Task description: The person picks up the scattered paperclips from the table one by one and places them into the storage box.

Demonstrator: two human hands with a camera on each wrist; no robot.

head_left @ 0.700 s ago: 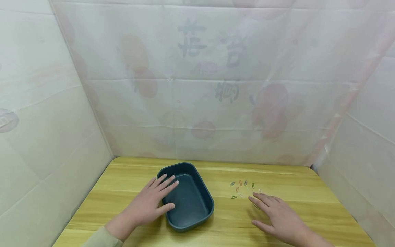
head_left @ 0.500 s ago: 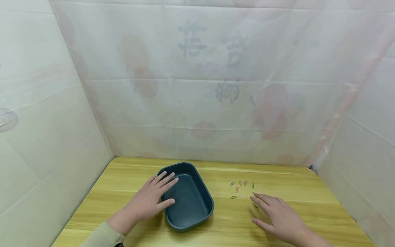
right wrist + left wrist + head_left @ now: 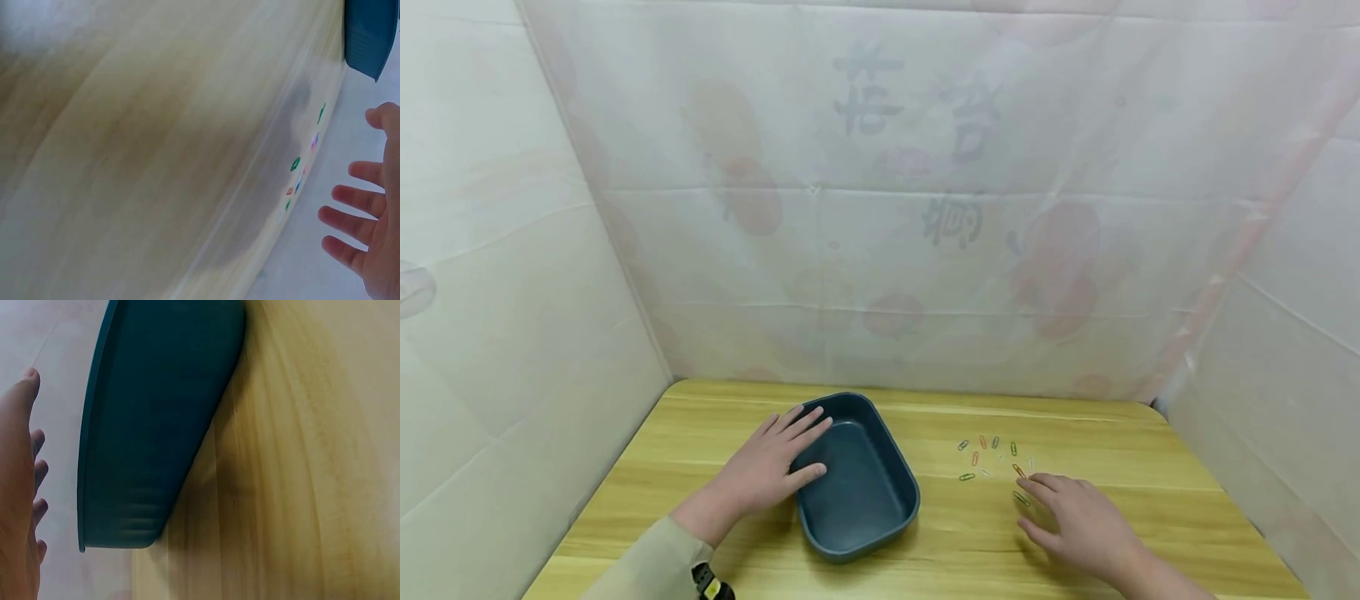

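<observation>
— Where was the tray?
— The teal tray (image 3: 857,479) lay under the left hand (image 3: 765,478), whose spread fingers rested on its rim; its long axis ran near to far.
— And the other?
— The right hand (image 3: 1077,523) hovered, fingers loosely splayed, with paper clips (image 3: 992,458) scattered just past its fingertips on the wooden table (image 3: 1150,467).

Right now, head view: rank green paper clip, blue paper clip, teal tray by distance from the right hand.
From the right hand:
1. Green paper clip, just left of its fingers.
2. Blue paper clip, farther back in the cluster.
3. Teal tray, far left, under the left hand.
</observation>
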